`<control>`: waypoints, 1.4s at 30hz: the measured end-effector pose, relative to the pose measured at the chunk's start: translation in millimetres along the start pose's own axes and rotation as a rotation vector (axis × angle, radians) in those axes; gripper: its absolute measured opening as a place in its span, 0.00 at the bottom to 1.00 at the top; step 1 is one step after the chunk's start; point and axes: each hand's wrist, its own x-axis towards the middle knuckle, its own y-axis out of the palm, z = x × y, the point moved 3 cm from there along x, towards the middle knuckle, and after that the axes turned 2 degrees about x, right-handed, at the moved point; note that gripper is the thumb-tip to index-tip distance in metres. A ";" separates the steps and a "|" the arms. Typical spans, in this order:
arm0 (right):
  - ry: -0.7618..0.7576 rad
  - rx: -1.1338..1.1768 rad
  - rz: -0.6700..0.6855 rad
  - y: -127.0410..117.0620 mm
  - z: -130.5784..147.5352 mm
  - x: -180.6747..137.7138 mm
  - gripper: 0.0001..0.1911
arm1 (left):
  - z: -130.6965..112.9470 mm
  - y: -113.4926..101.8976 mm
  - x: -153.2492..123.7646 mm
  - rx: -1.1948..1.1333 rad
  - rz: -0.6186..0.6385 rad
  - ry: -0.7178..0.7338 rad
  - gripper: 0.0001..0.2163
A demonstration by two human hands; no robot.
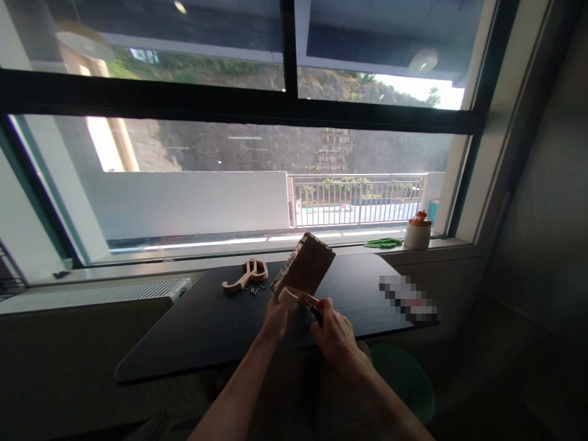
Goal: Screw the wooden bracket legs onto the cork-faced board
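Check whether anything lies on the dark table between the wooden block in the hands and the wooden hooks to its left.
Only a few small dark screws lie there, just right of the wooden hooks. Otherwise the dark table shows nothing between them and the wooden block, which the left hand holds tilted.

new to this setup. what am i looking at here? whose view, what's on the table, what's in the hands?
No machine here: a person works bare-handed, filmed by one camera worn on the head, looking forward and down. The left hand holds a brown wooden block tilted up on the dark table, with a pale wooden hook against its lower edge. The right hand grips a dark-handled tool at that hook; its tip is hidden. Further left lie more wooden hooks and a few small screws. A ceramic jar and a green cloth sit on the windowsill.
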 end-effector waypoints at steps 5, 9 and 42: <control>-0.073 -0.035 -0.067 -8.9 6.7 -0.3 0.07 | -2.0 0.8 0.0 -0.010 -0.002 0.004 0.20; -0.083 -0.057 -0.112 -9.4 6.1 3.7 0.07 | -5.7 3.0 -1.5 -0.026 0.005 -0.006 0.18; -0.039 -0.070 -0.089 -2.7 9.6 11.5 0.15 | -4.3 -3.1 4.5 -0.122 0.011 -0.044 0.15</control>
